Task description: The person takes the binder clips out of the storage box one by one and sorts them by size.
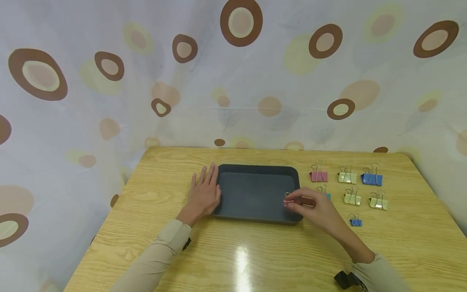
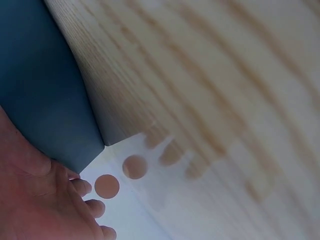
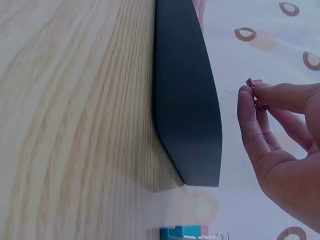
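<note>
A dark grey rectangular tray (image 1: 251,190) lies on the wooden table. My left hand (image 1: 205,194) rests against its left side with straight fingers; the left wrist view shows the palm (image 2: 40,195) beside the tray wall (image 2: 55,100). Over the tray's right part, my right hand (image 1: 313,205) pinches a small pink binder clip (image 1: 288,202) between thumb and fingertips. In the right wrist view the same clip (image 3: 256,94) is held above the level of the tray's rim (image 3: 212,100).
Right of the tray stand several binder clips: a pink one (image 1: 319,176), a blue one (image 1: 372,179), pale yellow ones (image 1: 347,177), a small blue one (image 1: 355,222). A teal clip (image 1: 328,196) is partly hidden behind my right hand. A patterned curtain (image 1: 251,81) hangs behind the table.
</note>
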### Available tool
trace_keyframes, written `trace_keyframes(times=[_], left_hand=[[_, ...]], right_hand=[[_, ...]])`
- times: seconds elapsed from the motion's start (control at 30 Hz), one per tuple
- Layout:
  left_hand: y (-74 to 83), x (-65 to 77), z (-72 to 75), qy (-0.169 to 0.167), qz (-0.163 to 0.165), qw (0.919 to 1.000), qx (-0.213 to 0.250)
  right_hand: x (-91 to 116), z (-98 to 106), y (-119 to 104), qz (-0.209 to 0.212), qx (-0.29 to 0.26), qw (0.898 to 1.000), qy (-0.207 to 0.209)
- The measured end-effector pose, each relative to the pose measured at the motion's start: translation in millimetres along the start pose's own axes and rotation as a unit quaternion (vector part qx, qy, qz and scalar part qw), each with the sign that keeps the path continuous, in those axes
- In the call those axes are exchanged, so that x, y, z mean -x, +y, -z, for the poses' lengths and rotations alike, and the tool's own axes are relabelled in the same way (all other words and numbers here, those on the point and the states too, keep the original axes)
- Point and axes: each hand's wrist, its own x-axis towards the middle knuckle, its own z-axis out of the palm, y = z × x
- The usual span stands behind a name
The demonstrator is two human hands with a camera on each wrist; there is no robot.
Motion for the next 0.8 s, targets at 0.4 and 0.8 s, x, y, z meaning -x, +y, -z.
trace_keyframes(times=[0.4, 0.8], left_hand=[[-1.2, -0.8, 1.8, -0.004, 0.000, 1.0000, 0.000], [0.2, 0.3, 2.4, -0.010, 0.000, 1.0000, 0.001]], right_hand=[[28, 35, -3, 0.012, 0.057, 0.997, 0.050], [67, 75, -1, -0.028, 0.093, 0.990, 0.100]])
